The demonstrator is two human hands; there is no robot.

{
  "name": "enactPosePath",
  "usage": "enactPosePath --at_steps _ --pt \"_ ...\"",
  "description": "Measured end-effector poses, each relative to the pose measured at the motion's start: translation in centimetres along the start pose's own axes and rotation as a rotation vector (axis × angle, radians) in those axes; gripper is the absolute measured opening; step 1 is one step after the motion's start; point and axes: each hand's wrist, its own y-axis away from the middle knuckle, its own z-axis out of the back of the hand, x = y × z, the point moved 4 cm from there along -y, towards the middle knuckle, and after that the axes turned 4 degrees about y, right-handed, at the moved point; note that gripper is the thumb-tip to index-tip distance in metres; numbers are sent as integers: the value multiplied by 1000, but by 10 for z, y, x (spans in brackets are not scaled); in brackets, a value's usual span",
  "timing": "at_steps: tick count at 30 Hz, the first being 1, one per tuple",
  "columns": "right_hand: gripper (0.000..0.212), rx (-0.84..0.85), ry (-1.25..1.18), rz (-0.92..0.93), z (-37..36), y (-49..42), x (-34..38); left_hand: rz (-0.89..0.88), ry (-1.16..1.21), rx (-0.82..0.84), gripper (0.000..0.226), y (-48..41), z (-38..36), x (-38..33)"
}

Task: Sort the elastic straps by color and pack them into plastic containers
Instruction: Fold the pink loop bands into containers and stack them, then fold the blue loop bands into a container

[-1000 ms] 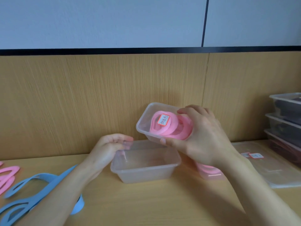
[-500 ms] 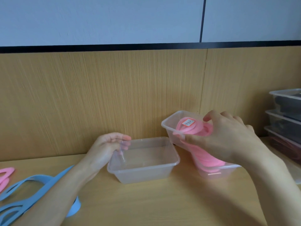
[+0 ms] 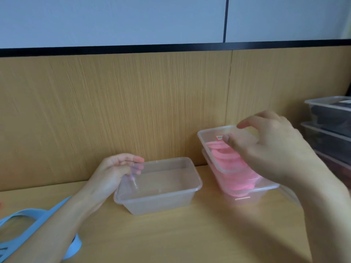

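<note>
An empty clear plastic container (image 3: 161, 205) stands on the wooden table, and my left hand (image 3: 114, 171) grips its left rim. To the right, a clear container (image 3: 206, 134) filled with pink elastic straps (image 3: 224, 155) lies tilted on top of a second container (image 3: 247, 196) that also shows pink straps. My right hand (image 3: 271, 149) hovers over the upper one. Its fingers are loosely curved, and the thumb tip is near the far rim. Blue elastic straps (image 3: 24, 215) lie at the left edge, partly under my left forearm.
A stack of lidded clear containers (image 3: 330, 128) with dark contents stands at the far right. A wooden wall panel (image 3: 133, 111) rises directly behind the containers.
My right hand carried the pink-filled container down and right, set it on the other pink container, and loosened its grip. My left hand stayed on the empty container.
</note>
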Motion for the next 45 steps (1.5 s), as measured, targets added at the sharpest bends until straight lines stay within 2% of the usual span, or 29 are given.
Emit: enactPosePath --at_steps 5,10,13,15,16,18,20,22,25,31,37,41,45 --pt "50 124 96 134 -22 2 16 -4 5 3 42 1 -5 -2" --pt "40 63 141 119 -28 -3 17 -14 -4 5 41 4 -8 -4" --pt "35 -187 66 179 -18 1 26 -19 -6 8 37 5 -9 -5" --pt "29 -401 -177 294 -6 13 42 -20 -7 9 33 5 -9 -5" --pt "25 -448 -285 375 -3 22 54 -19 0 7 32 4 -9 -5" --pt "21 -370 -356 562 -13 39 84 -16 47 -3 28 3 -8 -4" --pt "22 -228 -303 709 -33 54 107 -24 109 -27 27 0 -5 -2" --pt "25 -127 -225 782 -51 63 119 -51 114 -45 28 -3 -2 -1" --pt "25 -68 -172 840 -68 69 126 -96 82 -55 28 -5 3 -2" --pt "19 -94 -214 819 -77 68 131 -319 -229 -220 35 3 19 -25" --pt "23 -160 -274 875 -79 74 130 -480 -272 -466 35 72 54 -51" --pt "20 -235 -338 1010 -78 88 138 -460 -419 -603 37 144 90 -29" --pt "23 -254 -324 1165 -80 106 152 -346 -497 -680 41 198 139 0"
